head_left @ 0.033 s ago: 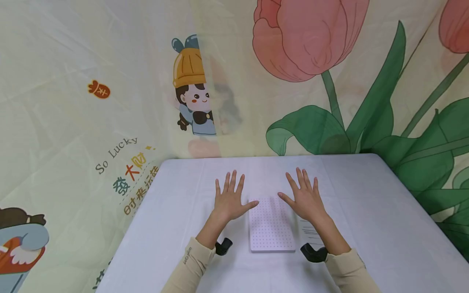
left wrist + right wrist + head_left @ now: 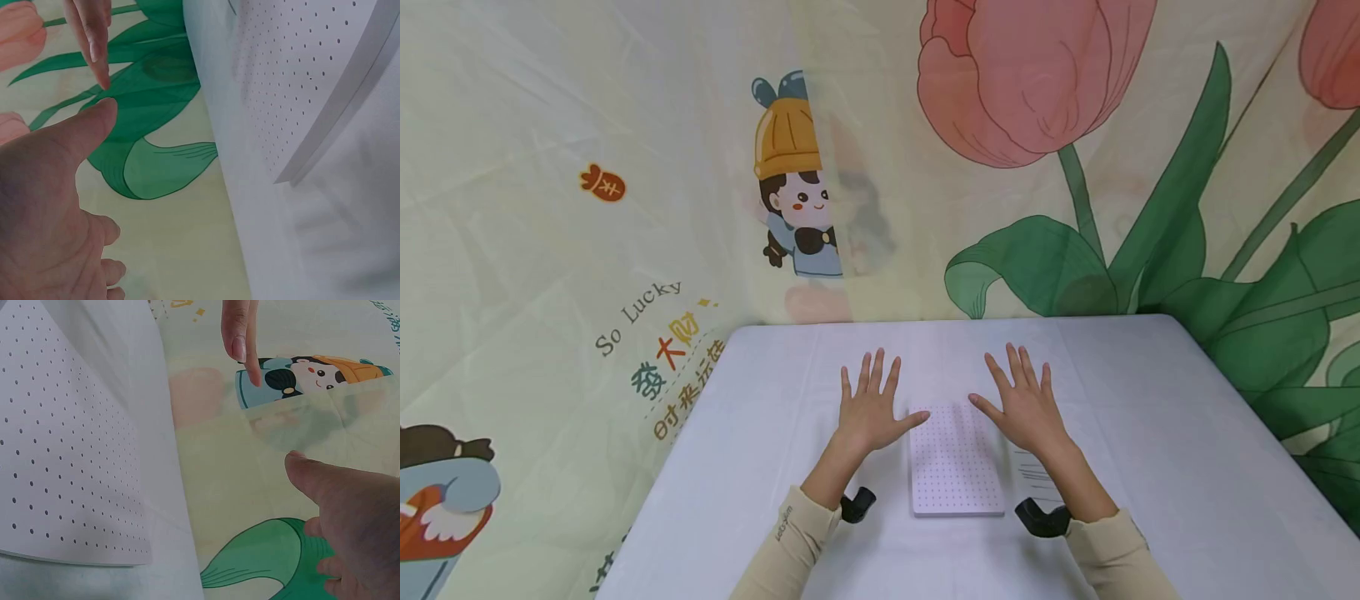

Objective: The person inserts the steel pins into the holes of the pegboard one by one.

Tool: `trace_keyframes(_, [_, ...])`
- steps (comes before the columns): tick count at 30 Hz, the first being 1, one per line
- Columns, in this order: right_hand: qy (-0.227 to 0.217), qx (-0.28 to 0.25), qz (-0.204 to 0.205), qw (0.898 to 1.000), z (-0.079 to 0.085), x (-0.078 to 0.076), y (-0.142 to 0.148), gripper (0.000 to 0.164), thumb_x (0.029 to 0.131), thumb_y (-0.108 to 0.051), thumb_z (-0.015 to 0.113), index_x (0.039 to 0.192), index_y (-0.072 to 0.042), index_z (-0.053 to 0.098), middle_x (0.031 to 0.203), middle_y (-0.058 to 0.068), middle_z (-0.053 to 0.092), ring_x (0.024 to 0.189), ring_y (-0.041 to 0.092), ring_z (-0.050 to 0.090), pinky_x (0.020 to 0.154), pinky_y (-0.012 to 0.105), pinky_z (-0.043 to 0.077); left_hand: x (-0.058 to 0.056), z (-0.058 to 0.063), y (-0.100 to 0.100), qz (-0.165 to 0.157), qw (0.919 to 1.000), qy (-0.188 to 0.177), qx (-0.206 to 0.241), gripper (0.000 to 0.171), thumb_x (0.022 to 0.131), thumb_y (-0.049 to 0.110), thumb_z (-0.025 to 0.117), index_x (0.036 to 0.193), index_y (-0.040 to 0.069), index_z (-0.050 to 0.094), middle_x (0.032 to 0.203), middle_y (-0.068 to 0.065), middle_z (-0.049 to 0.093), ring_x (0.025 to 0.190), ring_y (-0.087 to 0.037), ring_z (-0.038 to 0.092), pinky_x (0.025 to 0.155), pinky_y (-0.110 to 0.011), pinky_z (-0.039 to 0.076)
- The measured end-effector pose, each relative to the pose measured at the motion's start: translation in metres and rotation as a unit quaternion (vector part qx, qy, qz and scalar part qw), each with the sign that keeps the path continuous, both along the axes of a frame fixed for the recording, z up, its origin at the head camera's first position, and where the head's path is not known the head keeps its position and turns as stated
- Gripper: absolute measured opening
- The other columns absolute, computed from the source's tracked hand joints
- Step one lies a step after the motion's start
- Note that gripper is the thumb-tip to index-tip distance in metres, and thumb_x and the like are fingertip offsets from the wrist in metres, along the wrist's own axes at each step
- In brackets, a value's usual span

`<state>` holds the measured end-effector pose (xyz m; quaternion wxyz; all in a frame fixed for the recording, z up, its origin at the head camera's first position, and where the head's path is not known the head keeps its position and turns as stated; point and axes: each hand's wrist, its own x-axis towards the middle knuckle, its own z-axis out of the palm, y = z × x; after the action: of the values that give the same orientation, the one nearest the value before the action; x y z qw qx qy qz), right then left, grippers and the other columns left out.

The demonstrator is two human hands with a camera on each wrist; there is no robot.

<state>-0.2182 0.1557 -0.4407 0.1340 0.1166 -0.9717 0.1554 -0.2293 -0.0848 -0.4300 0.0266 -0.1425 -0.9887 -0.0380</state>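
Note:
Both hands hover over the table with palms down and fingers spread. My left hand (image 2: pixel 868 414) is at the left side of a white board dotted with rows of small holes (image 2: pixel 957 467), its thumb overlapping the board's far left corner in the head view. On the other side is my right hand (image 2: pixel 1026 410), thumb pointing inward near the board's far right corner. Neither hand holds anything. In the left wrist view the board (image 2: pixel 300 69) lies beyond the thumb; the right wrist view shows the board (image 2: pixel 69 462) at its left.
A sheet with printed lines (image 2: pixel 1036 477) lies right of the board, partly hidden by the right forearm. White cloth covers the table (image 2: pixel 1150 433). Behind it hangs a printed curtain (image 2: pixel 880 167) with tulips and cartoon figures. Black wrist cameras (image 2: pixel 1042 518) sit at both cuffs.

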Motion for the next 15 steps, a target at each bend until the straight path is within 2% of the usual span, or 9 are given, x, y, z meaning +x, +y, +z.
trace_keyframes(7, [-0.001, 0.004, 0.001, 1.0, -0.001, 0.001, -0.001, 0.074, 0.086, -0.048, 0.057, 0.141, -0.004, 0.035, 0.147, 0.028, 0.017, 0.136, 0.042, 0.006, 0.104, 0.066, 0.003, -0.001, -0.002, -0.003, 0.0, 1.0, -0.002, -0.002, 0.099, 0.077, 0.077, 0.038, 0.15, 0.017, 0.009, 0.154, -0.011, -0.003, 0.139, -0.027, -0.008, 0.107, -0.058, -0.008])
trace_keyframes(10, [0.0, 0.005, 0.001, 1.0, 0.0, 0.002, -0.002, 0.074, 0.086, -0.048, 0.056, 0.141, -0.004, 0.035, 0.147, 0.028, 0.016, 0.137, 0.041, 0.005, 0.104, 0.066, 0.001, 0.0, -0.001, -0.003, -0.007, 0.9999, 0.004, 0.014, 0.099, 0.077, 0.077, 0.038, 0.149, 0.015, 0.01, 0.154, -0.012, -0.001, 0.139, -0.028, -0.006, 0.107, -0.058, -0.006])
trace_keyframes(13, [0.008, -0.009, 0.012, 1.0, 0.001, 0.003, -0.001, 0.072, 0.087, -0.047, 0.056, 0.14, -0.003, 0.037, 0.147, 0.028, 0.019, 0.136, 0.042, 0.007, 0.104, 0.065, 0.001, 0.005, -0.001, -0.001, -0.04, 0.9975, -0.001, 0.059, 0.102, 0.077, 0.075, 0.041, 0.149, 0.011, 0.01, 0.154, -0.014, 0.003, 0.139, -0.03, -0.003, 0.108, -0.059, 0.0])
trace_keyframes(15, [0.021, -0.045, 0.037, 0.998, 0.0, 0.004, 0.0, 0.067, 0.086, -0.044, 0.058, 0.137, -0.003, 0.043, 0.145, 0.026, 0.026, 0.135, 0.041, 0.014, 0.104, 0.066, 0.005, 0.01, -0.004, 0.001, -0.078, 0.9899, -0.023, 0.117, 0.105, 0.076, 0.073, 0.048, 0.149, 0.009, 0.008, 0.153, -0.015, 0.004, 0.139, -0.031, -0.001, 0.108, -0.059, 0.005])
